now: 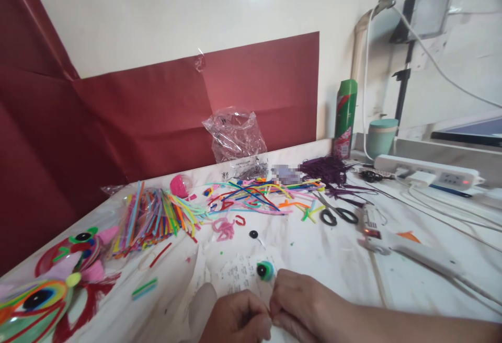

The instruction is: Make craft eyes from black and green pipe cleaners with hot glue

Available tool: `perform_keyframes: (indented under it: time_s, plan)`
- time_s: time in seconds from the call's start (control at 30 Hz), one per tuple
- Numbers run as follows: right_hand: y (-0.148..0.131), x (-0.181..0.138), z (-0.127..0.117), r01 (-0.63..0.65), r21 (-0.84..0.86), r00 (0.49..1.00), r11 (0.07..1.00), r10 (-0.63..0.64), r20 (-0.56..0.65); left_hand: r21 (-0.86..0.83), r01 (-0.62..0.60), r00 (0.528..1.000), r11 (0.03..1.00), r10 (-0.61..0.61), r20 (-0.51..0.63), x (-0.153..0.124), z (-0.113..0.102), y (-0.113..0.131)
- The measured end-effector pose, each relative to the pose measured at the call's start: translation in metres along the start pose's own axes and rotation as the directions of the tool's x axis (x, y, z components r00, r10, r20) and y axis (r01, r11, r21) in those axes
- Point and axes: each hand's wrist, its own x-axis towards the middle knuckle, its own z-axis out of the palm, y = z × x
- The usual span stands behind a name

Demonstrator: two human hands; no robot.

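My left hand [236, 316] and my right hand [304, 301] meet at the bottom of the head view, low over the table. Both have their fingers curled in and pressed together in a pinch. Whatever is between the fingertips is hidden or too small to make out. Just beyond my right hand lies a coiled blue, green and yellow pipe cleaner eye [268, 272] with a black centre, on a sheet of printed paper [235, 275]. A black button-like disc [253, 234] sits farther back.
Scissors [339, 214] and a hot glue gun [419, 259] lie to the right, before a power strip [431, 170]. At left are bundled pipe cleaners [157, 223] and decorated fish-like crafts [39, 301]. Purple tassels [327, 169] and a clear plastic bag [237, 136] are behind.
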Motion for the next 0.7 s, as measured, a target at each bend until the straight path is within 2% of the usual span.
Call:
perform_keyframes:
  time_s: [0.07, 0.13, 0.23, 0.27, 0.33, 0.43, 0.5, 0.57, 0.7]
  plan:
    - [0.0, 0.0, -0.001, -0.013, 0.036, 1.0, 0.999, 0.014, -0.025, -0.003, -0.004, 1.0, 1.0, 0.004, 0.012, 0.001, 0.0, -0.001]
    - [-0.002, 0.0, -0.003, -0.042, 0.08, 0.999, 0.996, 0.042, -0.002, -0.006, -0.014, 1.0, 1.0, 0.014, 0.006, 0.002, 0.001, -0.002]
    - [-0.006, 0.001, -0.007, -0.195, 0.213, 0.981, 0.957, 0.186, 0.06, -0.036, -0.021, 1.0, 0.999, 0.021, 0.014, 0.001, 0.002, -0.002]
    - [-0.007, 0.001, -0.007, -0.274, 0.293, 0.962, 0.916, 0.259, 0.089, -0.065, -0.017, 0.999, 0.998, 0.018, 0.027, 0.0, 0.002, -0.002]
    - [-0.008, 0.002, -0.006, -0.4, 0.502, 0.915, 0.766, 0.364, 0.173, -0.15, -0.009, 0.998, 0.989, 0.019, 0.066, -0.002, 0.0, -0.001]
    - [-0.005, 0.002, 0.0, -0.449, 0.765, 0.883, 0.462, 0.363, 0.298, -0.299, -0.017, 0.988, 0.954, 0.061, 0.139, -0.007, -0.002, 0.002]
    - [-0.003, 0.002, 0.004, -0.44, 0.835, 0.882, 0.329, 0.33, 0.336, -0.389, -0.014, 0.979, 0.921, 0.092, 0.183, -0.009, -0.003, 0.003]
    - [-0.001, 0.002, 0.006, -0.442, 0.854, 0.881, 0.276, 0.314, 0.354, -0.451, 0.014, 0.973, 0.893, 0.091, 0.212, -0.011, -0.002, 0.002]
    - [0.0, 0.003, 0.006, -0.443, 0.859, 0.88, 0.257, 0.309, 0.361, -0.479, -0.005, 0.967, 0.878, 0.127, 0.223, -0.01, -0.001, -0.003]
